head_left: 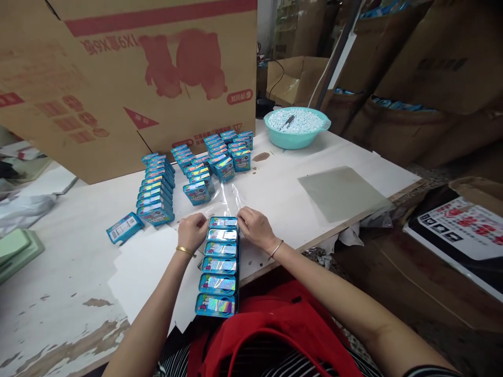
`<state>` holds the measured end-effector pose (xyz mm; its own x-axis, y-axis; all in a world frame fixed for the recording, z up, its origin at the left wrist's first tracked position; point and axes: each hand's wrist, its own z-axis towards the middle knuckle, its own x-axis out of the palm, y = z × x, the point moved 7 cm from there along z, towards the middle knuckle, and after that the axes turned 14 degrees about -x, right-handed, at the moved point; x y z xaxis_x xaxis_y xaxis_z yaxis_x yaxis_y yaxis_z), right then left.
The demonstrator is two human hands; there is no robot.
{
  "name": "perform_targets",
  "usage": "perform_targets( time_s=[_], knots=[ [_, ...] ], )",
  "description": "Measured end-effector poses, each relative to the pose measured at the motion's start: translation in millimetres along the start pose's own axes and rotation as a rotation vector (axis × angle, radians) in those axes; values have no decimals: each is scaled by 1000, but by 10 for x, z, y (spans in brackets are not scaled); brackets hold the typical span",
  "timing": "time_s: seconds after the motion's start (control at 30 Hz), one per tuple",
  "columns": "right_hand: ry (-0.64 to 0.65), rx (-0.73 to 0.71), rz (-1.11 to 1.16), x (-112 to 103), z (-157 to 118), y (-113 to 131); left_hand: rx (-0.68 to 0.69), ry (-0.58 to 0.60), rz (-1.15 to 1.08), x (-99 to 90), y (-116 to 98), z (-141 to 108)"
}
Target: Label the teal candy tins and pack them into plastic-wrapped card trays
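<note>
A row of several blue candy boxes point(218, 265) runs from the table's front edge to between my hands, their shiny stickers facing up. Clear plastic film point(226, 201) spreads out from the far end of this row. On the left of the farthest box, my left hand point(192, 232) is closed, its fingertips pinched at the film's edge. My right hand point(255, 226) pinches the film on the opposite side, close to the same box. How far the film reaches along the row is hard to make out.
More blue boxes point(157, 188) stand in rows before a large cardboard carton point(129, 94). One box point(124, 228) lies apart at left. A turquoise basin point(293, 140) holds small white pellets. A greyish sheet point(343, 193) lies at right; a green device point(23, 251) sits far left.
</note>
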<state>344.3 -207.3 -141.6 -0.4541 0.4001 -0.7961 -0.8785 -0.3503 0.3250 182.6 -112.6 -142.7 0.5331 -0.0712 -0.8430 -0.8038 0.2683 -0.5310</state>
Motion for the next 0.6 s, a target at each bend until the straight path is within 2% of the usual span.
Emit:
perform_targets(
  time_s=[0.07,0.13,0.2,0.33,0.4,0.5,0.53,0.6],
  knots=[
    [-31,-20,21,-36,-25,28,-110,99,-165,58,78,22],
    [-55,-39,18,-62,-19,42,-168,150,-220,91,103,35],
    [-72,-35,22,-74,10,30,-152,112,-123,50,67,43],
    [-84,31,88,-76,52,-33,-22,-26,197,-84,-76,35],
    [-90,21,77,-92,47,-15,-39,6,194,-81,-61,41],
    [-89,-65,-12,-116,34,78,-120,109,58,-16,18,44],
    [-86,-90,-41,-117,35,107,-134,116,42,-2,30,39],
    [-77,-124,-88,-108,48,149,-118,48,105,-25,16,22]
  ],
)
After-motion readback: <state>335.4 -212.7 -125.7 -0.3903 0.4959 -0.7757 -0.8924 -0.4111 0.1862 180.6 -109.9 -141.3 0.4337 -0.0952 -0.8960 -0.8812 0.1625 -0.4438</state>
